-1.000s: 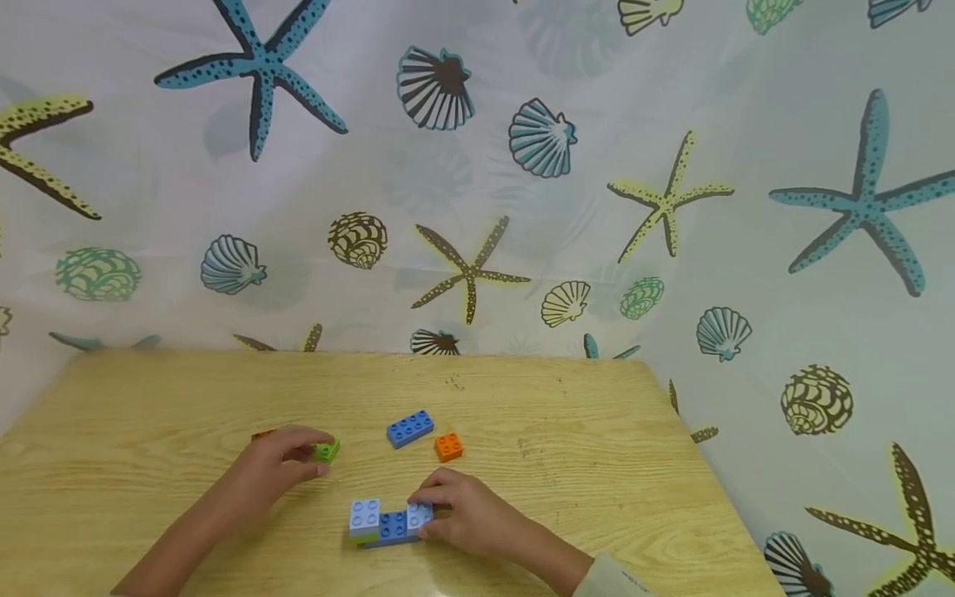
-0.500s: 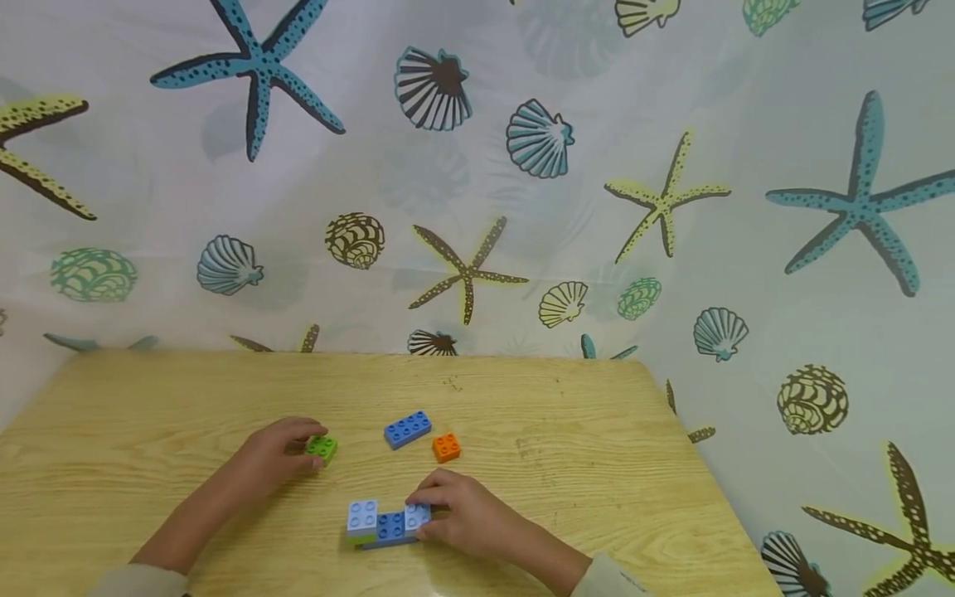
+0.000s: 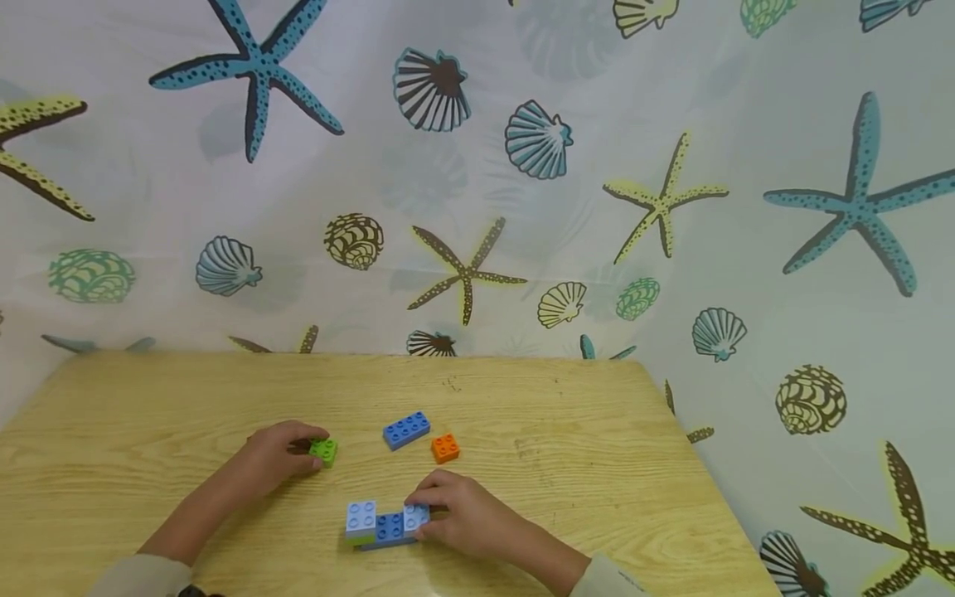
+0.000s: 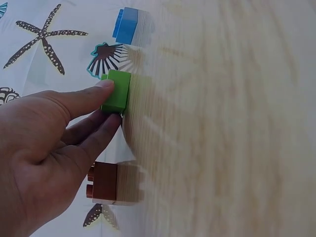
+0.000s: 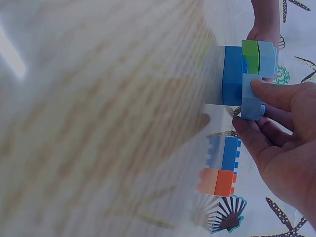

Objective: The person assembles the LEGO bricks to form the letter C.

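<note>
My left hand (image 3: 274, 454) pinches a small green toy building brick (image 3: 326, 451) on the table; in the left wrist view, the thumb lies on one side of the green brick (image 4: 117, 93) and fingertips on the other. At the front, my right hand (image 3: 466, 514) holds the right end of a joined brick build. That build has a long blue brick (image 3: 390, 526) at the bottom. A light blue brick (image 3: 361, 516) tops a green one on its left end. Another light blue brick (image 5: 251, 97), between my right thumb and fingers, sits on the other end.
Behind the build lie a loose blue brick (image 3: 406, 430) and an orange brick (image 3: 445, 448) on the wooden table (image 3: 582, 481). A reddish-brown looking brick (image 4: 105, 181) stands near my left hand, mostly hidden in the head view. A patterned curtain (image 3: 477, 166) hangs behind.
My left fingers have shifted slightly left, and more of the green brick shows. The left sleeve has come into view. My right hand and the build stay put.
</note>
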Motion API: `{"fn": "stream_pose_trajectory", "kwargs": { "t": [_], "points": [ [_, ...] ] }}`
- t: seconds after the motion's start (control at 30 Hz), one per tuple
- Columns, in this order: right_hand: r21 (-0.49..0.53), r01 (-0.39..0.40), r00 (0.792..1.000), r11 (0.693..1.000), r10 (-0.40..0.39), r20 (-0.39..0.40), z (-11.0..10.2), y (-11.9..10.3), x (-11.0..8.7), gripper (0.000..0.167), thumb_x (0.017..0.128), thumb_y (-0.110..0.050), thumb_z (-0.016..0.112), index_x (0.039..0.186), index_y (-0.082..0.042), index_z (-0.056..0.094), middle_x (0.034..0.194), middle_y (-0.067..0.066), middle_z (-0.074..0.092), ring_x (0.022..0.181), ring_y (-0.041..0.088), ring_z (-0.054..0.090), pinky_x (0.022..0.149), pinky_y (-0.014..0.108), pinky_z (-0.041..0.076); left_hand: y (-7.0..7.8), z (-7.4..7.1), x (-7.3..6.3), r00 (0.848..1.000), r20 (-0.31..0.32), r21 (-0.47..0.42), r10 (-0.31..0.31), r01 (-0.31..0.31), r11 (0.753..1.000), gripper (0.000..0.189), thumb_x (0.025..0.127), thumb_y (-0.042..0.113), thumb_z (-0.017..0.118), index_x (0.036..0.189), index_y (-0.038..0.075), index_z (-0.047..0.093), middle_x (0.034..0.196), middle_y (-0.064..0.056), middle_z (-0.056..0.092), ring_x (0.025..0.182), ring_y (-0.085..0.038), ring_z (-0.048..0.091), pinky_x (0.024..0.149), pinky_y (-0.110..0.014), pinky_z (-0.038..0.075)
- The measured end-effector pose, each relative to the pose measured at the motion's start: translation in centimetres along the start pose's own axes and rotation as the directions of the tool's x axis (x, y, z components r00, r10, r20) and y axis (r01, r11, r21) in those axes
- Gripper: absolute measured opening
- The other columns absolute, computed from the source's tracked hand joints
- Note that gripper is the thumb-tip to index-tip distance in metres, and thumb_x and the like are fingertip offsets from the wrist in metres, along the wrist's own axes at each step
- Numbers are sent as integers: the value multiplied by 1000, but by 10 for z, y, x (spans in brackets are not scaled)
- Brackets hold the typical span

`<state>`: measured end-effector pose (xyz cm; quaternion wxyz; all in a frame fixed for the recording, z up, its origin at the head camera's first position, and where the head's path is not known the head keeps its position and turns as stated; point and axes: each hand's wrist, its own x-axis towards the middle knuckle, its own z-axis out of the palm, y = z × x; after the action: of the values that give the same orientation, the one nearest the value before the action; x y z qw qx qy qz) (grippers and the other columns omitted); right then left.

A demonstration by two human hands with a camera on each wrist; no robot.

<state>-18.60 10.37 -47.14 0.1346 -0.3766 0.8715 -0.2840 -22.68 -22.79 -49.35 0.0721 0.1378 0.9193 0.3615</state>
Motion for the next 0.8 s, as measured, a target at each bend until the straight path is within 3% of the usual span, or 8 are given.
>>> {"fn": "stream_pose_trajectory", "kwargs": {
  "t": [0.23,0.47,0.8],
  "points": [
    [14,5,1000,1000,-5,3,-1,-1,-1,33,94,-18,73,127,-13,71,120,-6,62,103,-4,54,87,12,49,1,-1,-4,1000,2,-57,6,-6,998,46,93,26,74,129,-1,65,128,-21,64,115,-36,63,93,-50,56],
    [-3,20,1000,1000,-20,-2,-1,0,-1,33,94,-18,74,126,-13,71,119,-6,62,103,-4,54,86,11,49,7,-1,-12,1000,15,-179,-10,13,984,50,92,32,75,130,2,63,131,-18,61,118,-34,61,92,-43,57],
    [-24,8,1000,1000,-8,7,-1,-1,-1,33,94,-20,74,127,-15,70,119,-7,62,102,-4,54,86,12,49,30,-4,-28,1000,22,-241,-13,18,970,52,92,37,74,131,4,63,134,-16,60,116,-28,61,92,-35,58]
  ]
}}
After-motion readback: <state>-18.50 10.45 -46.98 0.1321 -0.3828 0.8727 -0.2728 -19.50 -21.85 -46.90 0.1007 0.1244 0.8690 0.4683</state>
